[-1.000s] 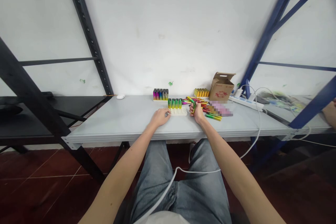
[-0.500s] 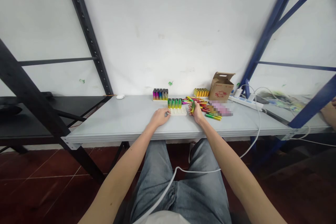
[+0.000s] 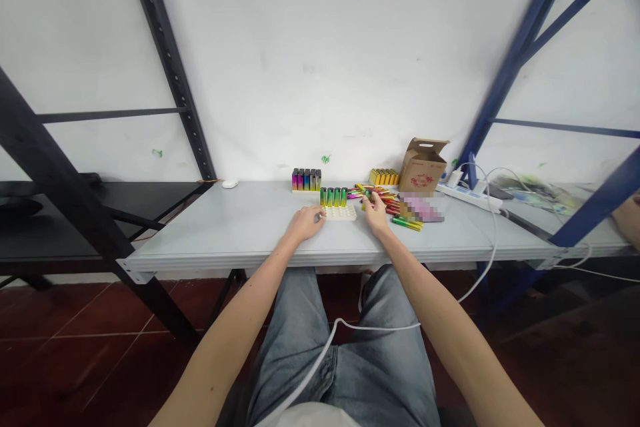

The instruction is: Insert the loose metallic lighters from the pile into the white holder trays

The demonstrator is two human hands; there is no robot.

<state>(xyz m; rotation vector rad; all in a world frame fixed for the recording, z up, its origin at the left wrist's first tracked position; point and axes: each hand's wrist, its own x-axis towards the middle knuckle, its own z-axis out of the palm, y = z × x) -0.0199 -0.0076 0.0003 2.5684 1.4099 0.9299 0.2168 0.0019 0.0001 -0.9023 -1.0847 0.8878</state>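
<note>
A white tray with rows of holes (image 3: 341,213) lies on the table, and several green-and-yellow cylinders (image 3: 333,197) stand upright along its back. My left hand (image 3: 306,223) rests at the tray's left end, its fingers curled together; what they hold, if anything, is too small to make out. To the right of the tray, my right hand (image 3: 375,211) is closed around a green-and-yellow cylinder, mostly hidden by the fingers. Beyond it lies a loose pile of red, yellow, green and pink cylinders (image 3: 390,204).
Behind the tray stands a block of purple, blue and dark cylinders (image 3: 306,179). A yellow block of cylinders (image 3: 384,177) and an open cardboard box (image 3: 423,167) are at the back right. A power strip (image 3: 470,197) with white cables lies further right.
My right hand has turned slightly, and the green-and-yellow cylinder in it shows less than before. My left hand stays at the tray's left end.
</note>
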